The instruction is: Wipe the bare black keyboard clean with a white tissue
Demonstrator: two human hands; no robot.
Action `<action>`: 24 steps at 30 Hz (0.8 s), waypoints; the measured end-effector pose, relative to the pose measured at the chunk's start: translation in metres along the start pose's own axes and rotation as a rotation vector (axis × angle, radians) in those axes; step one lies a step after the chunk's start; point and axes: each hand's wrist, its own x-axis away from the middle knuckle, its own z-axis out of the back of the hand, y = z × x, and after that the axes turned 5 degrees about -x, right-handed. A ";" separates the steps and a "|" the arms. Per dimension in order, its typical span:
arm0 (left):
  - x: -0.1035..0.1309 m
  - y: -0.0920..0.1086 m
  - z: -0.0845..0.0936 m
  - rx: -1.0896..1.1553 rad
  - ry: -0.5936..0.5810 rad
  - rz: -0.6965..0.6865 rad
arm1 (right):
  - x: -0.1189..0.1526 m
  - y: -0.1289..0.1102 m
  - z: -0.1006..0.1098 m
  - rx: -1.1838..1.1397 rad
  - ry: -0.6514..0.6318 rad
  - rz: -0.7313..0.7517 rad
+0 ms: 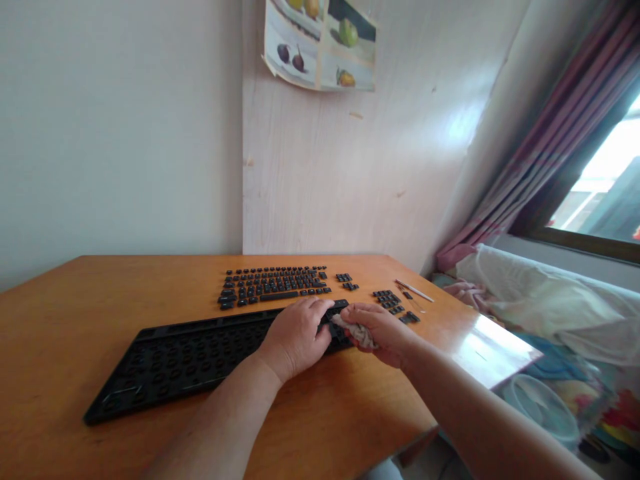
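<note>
A black keyboard (200,357) with its keycaps off lies at a slant on the wooden table, its bare key wells showing. My left hand (299,337) holds it near its right end, with fingers curved over the top and the thumb bent toward the front; the fingertips are partly hidden. Pinched in my right hand (383,331) is a crumpled whitish cloth (361,335), pressed against the keyboard's right end close to my left fingers. Behind the keyboard, loose black keycaps (273,283) are laid out in rows, and a smaller keypad group (387,300) sits farther right.
On the table (55,320), a thin white pen-like stick (415,291) lies beyond the keypad keycaps, with a small wire tool beside it. The table's right edge drops toward a clear plastic tub (540,410) and heaped fabric (530,287). A wall stands behind the table.
</note>
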 end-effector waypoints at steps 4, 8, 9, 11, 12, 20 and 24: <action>0.001 0.006 -0.001 0.030 -0.003 -0.014 | 0.003 -0.003 -0.004 -0.060 -0.010 -0.047; 0.000 0.010 0.003 0.006 -0.048 -0.034 | 0.004 0.000 -0.006 -0.069 -0.020 -0.050; 0.000 0.010 0.003 -0.001 -0.058 -0.031 | 0.004 0.002 -0.006 -0.061 -0.017 -0.043; 0.000 0.010 0.003 -0.003 -0.067 -0.009 | 0.004 0.004 -0.004 -0.035 -0.014 -0.019; 0.000 0.010 0.002 0.008 -0.068 0.007 | 0.004 0.005 -0.003 -0.020 -0.018 -0.008; 0.000 0.006 -0.004 0.350 -0.124 0.132 | 0.011 0.002 -0.003 0.144 -0.030 0.078; -0.001 0.008 -0.004 0.573 -0.209 0.224 | 0.016 0.001 -0.004 0.207 0.007 0.149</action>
